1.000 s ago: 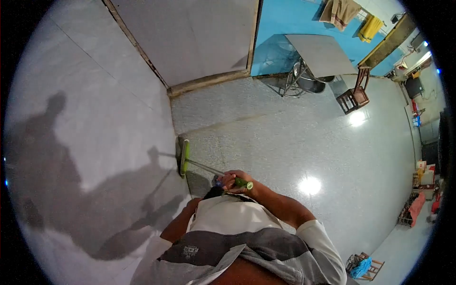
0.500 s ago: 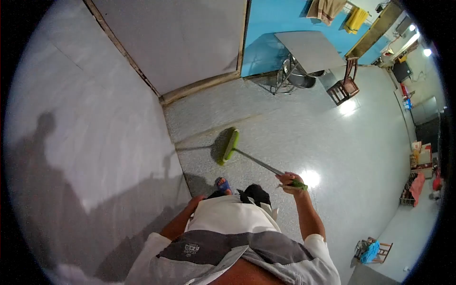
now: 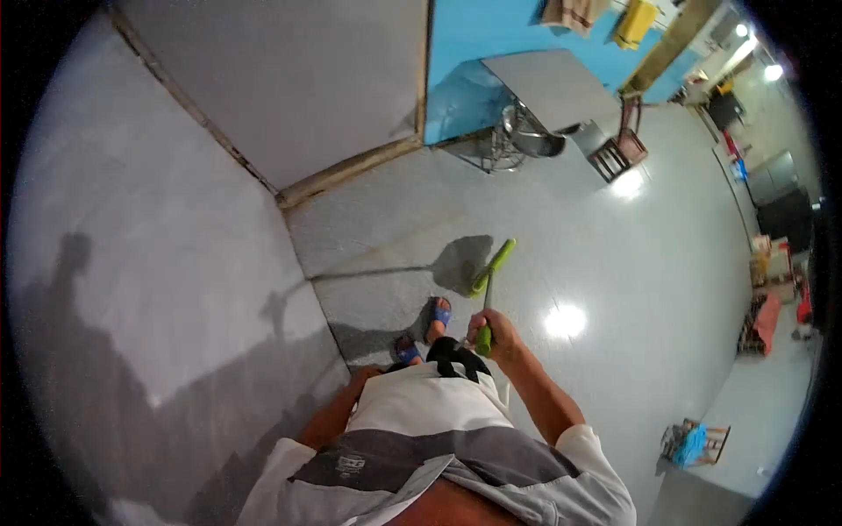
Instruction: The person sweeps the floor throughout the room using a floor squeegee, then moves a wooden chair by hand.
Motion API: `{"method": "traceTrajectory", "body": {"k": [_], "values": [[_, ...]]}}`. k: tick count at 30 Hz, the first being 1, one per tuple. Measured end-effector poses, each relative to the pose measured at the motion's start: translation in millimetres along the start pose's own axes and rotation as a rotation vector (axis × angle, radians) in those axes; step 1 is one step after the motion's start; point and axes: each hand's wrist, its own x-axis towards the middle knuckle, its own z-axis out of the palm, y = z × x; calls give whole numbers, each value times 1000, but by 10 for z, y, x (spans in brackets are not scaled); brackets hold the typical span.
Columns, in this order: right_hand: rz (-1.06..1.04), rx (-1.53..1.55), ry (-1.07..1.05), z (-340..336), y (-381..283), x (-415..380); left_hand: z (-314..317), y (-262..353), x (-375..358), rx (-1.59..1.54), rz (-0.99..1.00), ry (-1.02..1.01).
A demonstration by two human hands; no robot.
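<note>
My right hand [image 3: 498,334] is wrapped round the green grip end of a broom [image 3: 494,266]. Its grey pole runs away from me to a green head, which seems lifted, since its shadow falls apart from it on the left. By my waist, at the hem of the white shirt [image 3: 412,405], is my left hand [image 3: 366,375]; its fingers are mostly hidden, so their pose does not show. My feet in blue sandals [image 3: 440,314] stand just short of the broom head.
A pale wall [image 3: 175,228] rises close on my left. Ahead, a grey table [image 3: 553,88] stands against the blue wall with metal basins [image 3: 535,142] under it. Beside it is a wooden chair [image 3: 619,156]. Another chair with blue cloth [image 3: 691,444] stands at the right.
The broom head has moved right and seems raised off the floor. My right hand has come in closer to my body, and a second foot now shows in front.
</note>
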Motion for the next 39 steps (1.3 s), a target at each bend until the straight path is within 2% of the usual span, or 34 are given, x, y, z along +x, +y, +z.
{"method": "traceTrajectory", "body": {"k": [3, 4, 6, 8, 10, 12, 14, 18, 20, 21, 22, 24, 26, 28, 30, 33, 35, 36, 37, 38, 39], "values": [[159, 59, -107, 478, -100, -345, -20, 175, -10, -67, -42, 34], [174, 43, -119, 575, -127, -353, -16, 197, 8, -89, -55, 41], [398, 202, -213, 748, -192, -332, -8, 232, 31, -134, -74, 58], [442, 186, -188, 892, -195, -195, -10, 252, 33, -184, -99, 77], [477, 58, -280, 898, -203, 238, -83, 401, -23, -216, -121, 103], [524, 17, -350, 1032, -211, 669, -246, 680, -169, -100, -123, 36], [662, -57, -489, 1191, -178, 1170, -224, 744, -210, -100, -125, 54], [673, 55, -533, 1389, -199, 1974, -87, 634, -251, -120, -138, 105], [808, 142, -703, 1398, -346, 2261, -79, 648, -288, -124, -148, 118], [916, 245, -949, 1255, -349, 2587, -65, 644, -297, -122, -152, 125], [910, 251, -951, 1230, -452, 2543, -70, 646, -289, -117, -150, 130], [566, 273, -583, 1173, -752, 2319, -89, 620, -222, -103, -148, 135], [607, 277, -599, 885, -1051, 2172, -148, 656, -147, -84, -139, 137], [646, 426, -499, 516, -1286, 1870, -216, 672, -47, -57, -124, 135], [450, 287, -581, -5, -1397, 1599, -309, 696, 73, -19, -97, 132], [499, 441, -643, -509, -1442, 1037, -441, 746, 334, 57, -50, 125], [394, 600, -445, -734, -1390, 744, -536, 787, 517, 130, -10, 123], [376, 612, -442, -791, -1363, 630, -563, 806, 630, 167, 24, 106], [333, 617, -358, -817, -1332, 523, -518, 558, 908, 207, 112, 15], [291, 622, -273, -861, -1284, 449, -562, 669, 993, 216, 126, 1], [299, 399, -526, -943, -1226, 437, -622, 807, 1130, 285, 55, 4]]}}
